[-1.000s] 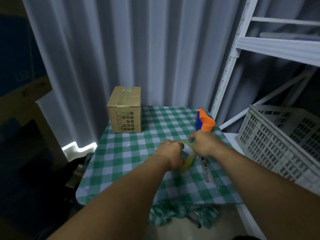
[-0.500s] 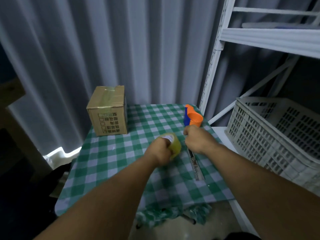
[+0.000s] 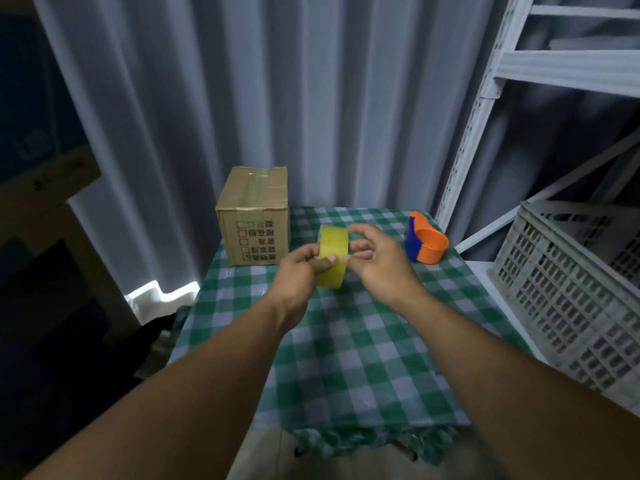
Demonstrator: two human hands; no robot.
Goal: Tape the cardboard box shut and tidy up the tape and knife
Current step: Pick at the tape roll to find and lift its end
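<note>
A yellow tape roll (image 3: 333, 249) is held upright above the table, in front of me. My left hand (image 3: 300, 271) grips its lower left side, thumb on the outer band. My right hand (image 3: 377, 261) touches its right side with fingers spread around the rim. The cardboard box (image 3: 254, 216) stands at the table's far left, a strip of clear tape across its closed top. The knife is hidden behind my right forearm.
An orange and blue holder (image 3: 426, 243) sits at the table's far right. The green checked tablecloth (image 3: 346, 358) covers a small table. A white shelf frame (image 3: 485, 98) and a grey plastic crate (image 3: 571, 289) stand to the right. Curtains hang behind.
The tape roll has been lifted off the table by my left hand and raised. My right hand left the knife area and came up onto the roll.
</note>
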